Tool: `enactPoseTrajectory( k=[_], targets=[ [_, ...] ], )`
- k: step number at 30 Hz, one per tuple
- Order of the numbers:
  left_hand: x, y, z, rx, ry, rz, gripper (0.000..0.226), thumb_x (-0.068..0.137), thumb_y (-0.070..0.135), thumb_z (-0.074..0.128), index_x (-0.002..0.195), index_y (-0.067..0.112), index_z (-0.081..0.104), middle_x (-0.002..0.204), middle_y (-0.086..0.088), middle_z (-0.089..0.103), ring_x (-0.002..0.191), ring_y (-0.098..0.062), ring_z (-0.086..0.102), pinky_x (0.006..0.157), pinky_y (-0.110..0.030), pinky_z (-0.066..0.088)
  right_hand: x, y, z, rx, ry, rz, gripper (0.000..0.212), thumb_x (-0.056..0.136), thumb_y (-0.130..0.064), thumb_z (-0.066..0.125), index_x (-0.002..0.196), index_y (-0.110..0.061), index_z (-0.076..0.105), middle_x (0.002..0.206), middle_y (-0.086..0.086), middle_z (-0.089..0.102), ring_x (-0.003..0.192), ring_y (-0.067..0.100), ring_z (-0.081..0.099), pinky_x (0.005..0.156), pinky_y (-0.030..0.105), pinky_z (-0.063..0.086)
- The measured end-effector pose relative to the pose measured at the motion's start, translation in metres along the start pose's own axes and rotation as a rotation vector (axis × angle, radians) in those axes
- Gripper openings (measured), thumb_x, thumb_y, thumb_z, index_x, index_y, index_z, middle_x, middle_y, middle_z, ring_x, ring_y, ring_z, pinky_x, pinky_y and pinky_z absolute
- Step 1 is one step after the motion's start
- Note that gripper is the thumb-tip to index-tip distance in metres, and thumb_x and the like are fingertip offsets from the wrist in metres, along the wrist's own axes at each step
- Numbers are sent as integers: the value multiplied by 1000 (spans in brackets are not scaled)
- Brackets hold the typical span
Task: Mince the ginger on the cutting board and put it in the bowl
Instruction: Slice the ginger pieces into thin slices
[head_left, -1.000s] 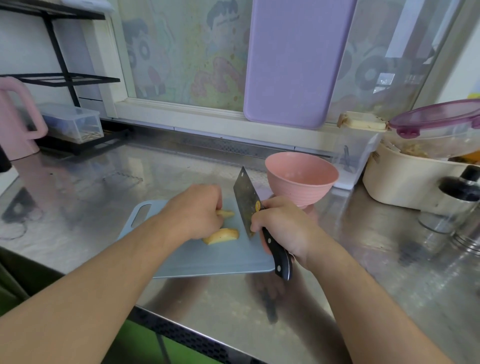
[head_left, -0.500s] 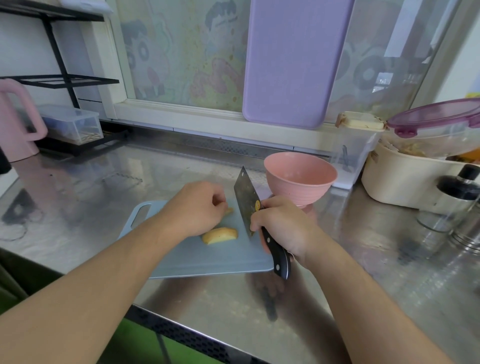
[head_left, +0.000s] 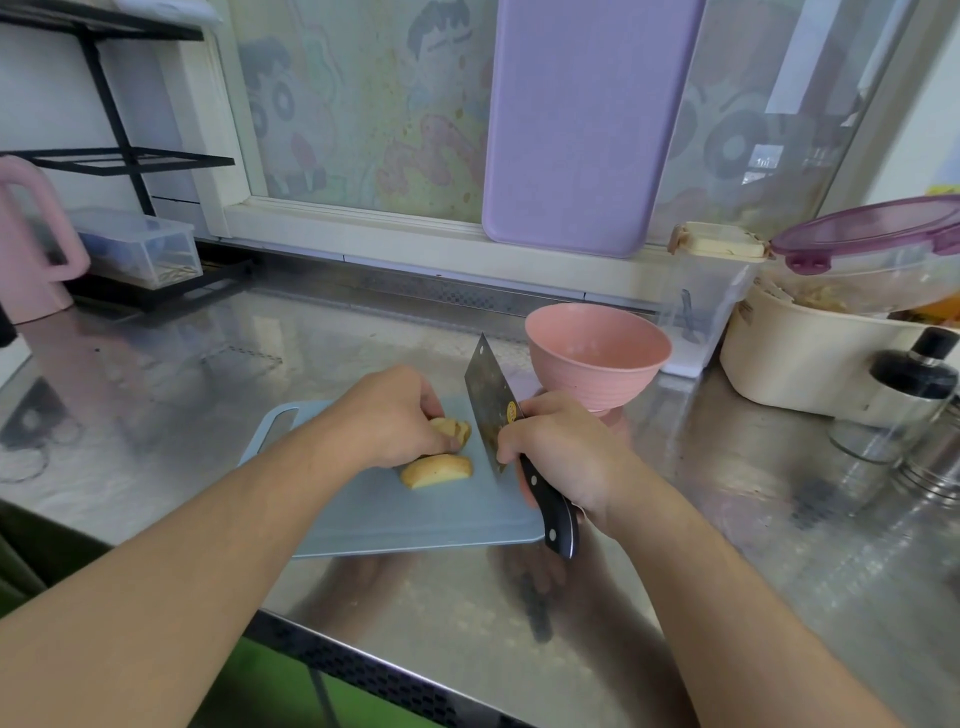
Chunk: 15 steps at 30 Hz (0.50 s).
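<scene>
Nearby, pink bowl (head_left: 597, 358) looks empty (left fingers (head_left: 441, 410) hold ginger (head_left: 453, 427), right grip cleaver (head_left: 491, 400)).

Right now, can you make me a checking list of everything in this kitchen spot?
Surface: shiny steel counter, reflecting the arms.
Job's things: blue cutting board; two ginger pieces, one under the left hand, one lying loose nearer the person; cleaver, blade on the board; pink bowl behind the board, looks empty.
Clutter: pink jug, clear box, cream pot, black-capped bottle.
Grips: left hand holds ginger; right hand grips the cleaver handle.
Cables: nothing seen.
Surroundings: cartoon window, purple board leaning against it, black rack.
</scene>
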<state>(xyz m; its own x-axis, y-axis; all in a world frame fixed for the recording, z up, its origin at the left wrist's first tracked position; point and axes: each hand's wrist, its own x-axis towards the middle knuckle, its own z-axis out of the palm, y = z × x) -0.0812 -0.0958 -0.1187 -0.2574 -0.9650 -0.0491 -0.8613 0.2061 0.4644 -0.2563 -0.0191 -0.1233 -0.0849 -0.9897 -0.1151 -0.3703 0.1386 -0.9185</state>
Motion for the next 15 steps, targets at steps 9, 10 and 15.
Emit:
enactPoseTrajectory(
  k=[9,10,15],
  targets=[
    [2,2,6,-67,85,43,31,69,31,95,90,27,72,93,8,72,87,-13,68,75,-29,55,0,0,0,8,-4,3,8,73,-2,59,68,-5,55,49,17,49,50,30,45,59,42,32],
    [2,2,7,-73,91,37,29,69,32,95,86,27,72,91,8,72,86,-13,68,72,-28,54,0,0,0,10,-3,3,8,73,-2,59,67,-5,55,49,17,49,50,30,45,61,44,32],
    [-1,-2,8,-106,85,31,26,71,31,95,83,27,72,87,8,71,82,-11,67,65,-26,48,0,0,0,15,-4,0,12,73,-1,59,64,-6,54,49,16,48,52,30,45,61,44,32]
  ],
)
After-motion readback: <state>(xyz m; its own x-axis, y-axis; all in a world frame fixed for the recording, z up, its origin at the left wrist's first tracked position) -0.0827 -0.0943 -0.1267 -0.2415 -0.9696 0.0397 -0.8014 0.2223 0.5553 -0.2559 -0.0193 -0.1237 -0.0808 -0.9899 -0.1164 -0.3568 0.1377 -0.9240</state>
